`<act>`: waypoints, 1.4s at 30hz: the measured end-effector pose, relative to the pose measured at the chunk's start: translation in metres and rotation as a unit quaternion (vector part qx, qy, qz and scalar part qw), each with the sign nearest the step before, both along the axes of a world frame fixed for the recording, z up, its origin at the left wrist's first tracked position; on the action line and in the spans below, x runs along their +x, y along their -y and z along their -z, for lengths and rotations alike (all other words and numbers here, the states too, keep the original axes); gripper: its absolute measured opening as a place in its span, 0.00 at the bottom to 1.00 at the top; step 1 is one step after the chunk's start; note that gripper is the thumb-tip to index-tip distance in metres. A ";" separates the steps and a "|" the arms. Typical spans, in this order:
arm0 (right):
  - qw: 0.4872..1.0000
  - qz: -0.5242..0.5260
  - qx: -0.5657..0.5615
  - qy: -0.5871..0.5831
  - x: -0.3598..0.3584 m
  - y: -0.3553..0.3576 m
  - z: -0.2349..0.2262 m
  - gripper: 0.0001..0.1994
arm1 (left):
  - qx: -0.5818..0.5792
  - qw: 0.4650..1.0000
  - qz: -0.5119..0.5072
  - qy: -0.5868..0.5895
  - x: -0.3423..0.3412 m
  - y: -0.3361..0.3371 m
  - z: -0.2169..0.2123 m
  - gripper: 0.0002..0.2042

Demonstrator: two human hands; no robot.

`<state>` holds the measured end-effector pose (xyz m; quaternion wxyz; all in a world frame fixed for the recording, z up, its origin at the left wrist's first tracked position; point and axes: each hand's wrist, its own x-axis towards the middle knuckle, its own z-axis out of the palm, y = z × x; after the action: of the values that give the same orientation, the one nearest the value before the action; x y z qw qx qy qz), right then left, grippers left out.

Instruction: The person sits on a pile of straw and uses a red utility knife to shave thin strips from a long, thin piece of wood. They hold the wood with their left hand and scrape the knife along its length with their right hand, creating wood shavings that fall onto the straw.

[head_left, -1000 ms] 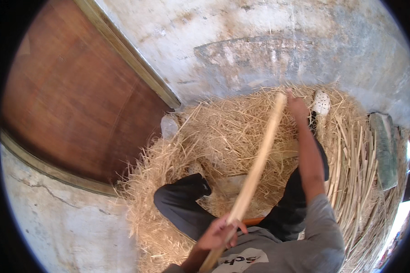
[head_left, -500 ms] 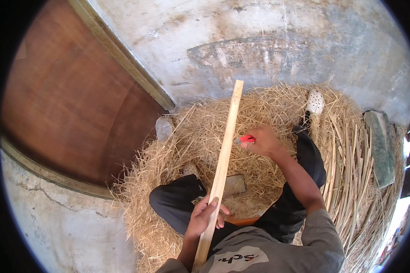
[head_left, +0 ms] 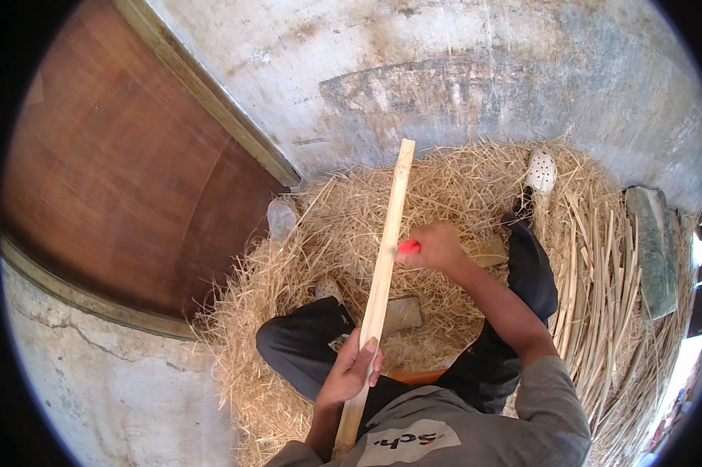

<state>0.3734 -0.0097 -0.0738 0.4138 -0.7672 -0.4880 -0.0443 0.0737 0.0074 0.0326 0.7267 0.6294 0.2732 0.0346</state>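
A long, pale split-bamboo strip (head_left: 387, 261) slants up and away from my lap, its far end near the wall. My left hand (head_left: 352, 372) is wrapped round its lower part, thumb on top. At the strip's right edge, about midway along, my right hand (head_left: 435, 247) is closed on a small red-handled knife (head_left: 408, 247). The knife's tip is at or very near the strip; motion blur hides its exact contact. Below my right hand, a grey block (head_left: 402, 314) lies between my legs.
Straw-like shavings (head_left: 452, 187) cover the ground around my legs. Long thin strips (head_left: 592, 288) lie in a bundle at the right, beside a greenish slab (head_left: 651, 253). A stained wall (head_left: 444, 70) stands ahead, a brown door (head_left: 133, 171) at the left. A clear plastic bag (head_left: 281, 219) sits near the door.
My right hand has moved slightly left and down, bringing the red-handled knife closer to the strip's edge. The bamboo strip has shifted only a little; my left hand keeps its grip.
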 end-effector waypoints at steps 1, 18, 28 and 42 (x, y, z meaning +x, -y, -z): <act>0.998 0.046 -0.022 -0.025 0.019 -0.001 0.000 0.33 | -0.006 1.000 0.001 -0.001 -0.003 0.001 0.002 0.14; 0.992 -0.070 0.043 0.094 -0.027 0.008 -0.022 0.35 | 0.095 0.995 -0.018 -0.017 -0.006 0.004 -0.016 0.15; 0.997 -0.048 -0.028 0.045 -0.025 0.016 -0.038 0.34 | 0.127 0.992 -0.015 -0.020 -0.002 0.007 -0.011 0.18; 0.997 0.007 -0.028 0.077 -0.002 0.005 -0.017 0.34 | 0.283 0.957 0.022 -0.061 -0.001 0.015 -0.011 0.19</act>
<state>0.3712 -0.0150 -0.0564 0.3532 -0.7760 -0.5143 -0.0923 0.0727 -0.0075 0.0437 0.5015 0.8161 0.2816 0.0561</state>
